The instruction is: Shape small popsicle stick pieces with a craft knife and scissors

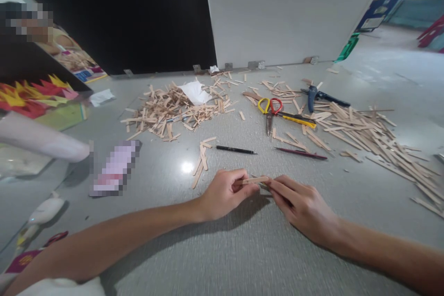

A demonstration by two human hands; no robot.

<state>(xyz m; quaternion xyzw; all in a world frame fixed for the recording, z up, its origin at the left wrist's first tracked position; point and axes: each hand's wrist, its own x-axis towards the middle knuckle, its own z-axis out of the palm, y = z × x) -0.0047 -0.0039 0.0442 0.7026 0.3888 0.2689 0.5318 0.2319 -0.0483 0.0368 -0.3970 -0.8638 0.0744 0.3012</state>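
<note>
My left hand (pixel 231 193) is closed round a wooden craft stick (pixel 256 180), whose rounded end points toward my right hand (pixel 303 203). My right fingers are pinched together beside that end, with a small thin yellowish thing (pixel 264 185) at their tips; its kind is hidden. Beyond my hands lie a black pen (pixel 236 150) and a dark red pen (pixel 300 153). A few craft sticks (pixel 201 162) rest just left of the black pen.
A heap of cut stick pieces (pixel 166 111) with white tissue (pixel 196 91) stands at the back. Yellow-and-red scissors (pixel 269 118), a yellow utility knife (pixel 298 120), dark cutters (pixel 312 97) and long sticks (pixel 378 136) lie right. A glue gun (pixel 45 208) is left.
</note>
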